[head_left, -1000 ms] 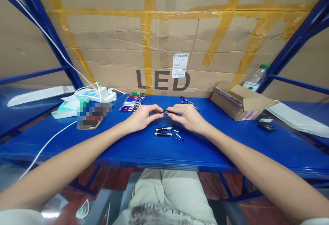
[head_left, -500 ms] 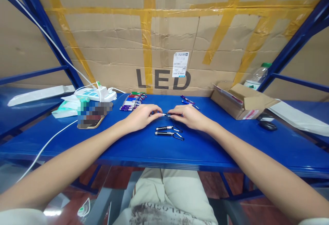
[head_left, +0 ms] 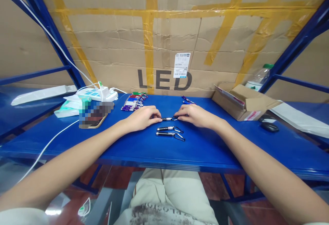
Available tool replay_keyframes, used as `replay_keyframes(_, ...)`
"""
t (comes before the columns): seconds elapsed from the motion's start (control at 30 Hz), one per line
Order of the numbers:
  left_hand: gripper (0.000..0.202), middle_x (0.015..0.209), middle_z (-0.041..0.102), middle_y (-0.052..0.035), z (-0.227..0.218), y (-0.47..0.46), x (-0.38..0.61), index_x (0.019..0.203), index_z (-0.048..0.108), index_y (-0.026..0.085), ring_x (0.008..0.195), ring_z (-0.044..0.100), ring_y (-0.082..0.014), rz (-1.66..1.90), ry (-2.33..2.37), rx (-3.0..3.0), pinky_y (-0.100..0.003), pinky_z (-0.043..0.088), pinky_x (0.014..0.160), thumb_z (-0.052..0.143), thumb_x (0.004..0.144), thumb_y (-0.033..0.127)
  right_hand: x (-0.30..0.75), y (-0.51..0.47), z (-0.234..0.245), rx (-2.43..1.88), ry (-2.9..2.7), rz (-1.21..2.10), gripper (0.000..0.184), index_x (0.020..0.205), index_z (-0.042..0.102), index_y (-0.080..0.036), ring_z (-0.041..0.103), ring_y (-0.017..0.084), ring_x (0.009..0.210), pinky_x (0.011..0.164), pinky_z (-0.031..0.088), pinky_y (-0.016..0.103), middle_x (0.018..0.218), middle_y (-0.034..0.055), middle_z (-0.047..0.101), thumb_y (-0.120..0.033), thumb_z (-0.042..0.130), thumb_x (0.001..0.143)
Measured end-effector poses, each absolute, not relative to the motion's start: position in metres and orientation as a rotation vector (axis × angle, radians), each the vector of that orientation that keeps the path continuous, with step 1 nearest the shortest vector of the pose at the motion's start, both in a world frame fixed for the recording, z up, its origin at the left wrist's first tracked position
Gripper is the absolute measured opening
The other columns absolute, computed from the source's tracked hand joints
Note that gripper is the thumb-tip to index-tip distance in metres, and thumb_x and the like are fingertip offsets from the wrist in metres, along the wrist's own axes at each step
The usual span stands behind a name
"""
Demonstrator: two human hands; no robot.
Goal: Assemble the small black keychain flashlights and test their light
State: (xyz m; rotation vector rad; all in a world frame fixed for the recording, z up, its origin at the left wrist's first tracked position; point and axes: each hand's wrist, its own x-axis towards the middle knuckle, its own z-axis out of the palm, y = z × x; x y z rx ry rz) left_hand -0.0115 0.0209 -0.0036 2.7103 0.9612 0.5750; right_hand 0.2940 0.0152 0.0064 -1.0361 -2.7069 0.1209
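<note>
I am looking at a small packing or assembly station in a stockroom or warehouse. My bench is a blue painted metal shelf board (head_left: 144, 149) set in a blue steel racking frame (head_left: 295, 48), with more blue shelves to either side. Behind it stands a large brown cardboard carton wall (head_left: 108, 46) patched with yellow tape, printed "LED" and carrying a white shipping label (head_left: 181, 65). A row of small coloured keychain torches (head_left: 133, 102) lies in stock beside a white power strip (head_left: 96, 94), and an open brown cardboard box (head_left: 241, 103) sits at my right.
</note>
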Motion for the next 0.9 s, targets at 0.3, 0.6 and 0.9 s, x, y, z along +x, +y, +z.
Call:
replay_keyframes(0.3,0.037,0.098,0.082,-0.0063,0.004,0.021,-0.01,0.097,0.081,0.021,0.081,0.07,-0.023,0.873,1.251,2.589,-0.032,0.045,0.075,0.056,0.108,0.047,0.261,-0.001,-0.004,-0.932,-2.58,0.12,0.039,0.143,0.073,-0.024,0.064,0.03,0.116,0.107,0.049,0.05,0.133,0.0142,0.072,-0.035,0.05,0.113)
replay_keyframes(0.6,0.035,0.096,0.081,-0.007,-0.003,0.026,-0.012,0.099,0.081,0.021,0.083,0.07,-0.0239,0.806,1.255,2.627,-0.033,0.045,0.074,0.057,0.106,0.046,0.254,-0.004,-0.009,-0.96,-2.621,0.198,0.041,0.15,0.067,-0.031,0.058,0.031,0.115,0.103,0.046,0.052,0.138,0.0121,0.07,-0.033,0.048,0.114)
replay_keyframes(0.9,0.046,0.089,0.077,-0.0073,-0.003,0.032,-0.008,0.104,0.078,0.016,0.08,0.068,-0.021,0.929,1.099,2.155,-0.031,0.052,0.074,0.061,0.099,0.059,0.248,-0.009,-0.006,-1.04,-2.591,0.2,0.021,0.12,0.074,-0.026,0.059,0.03,0.114,0.098,0.038,0.046,0.122,0.0106,0.071,-0.031,0.057,0.11)
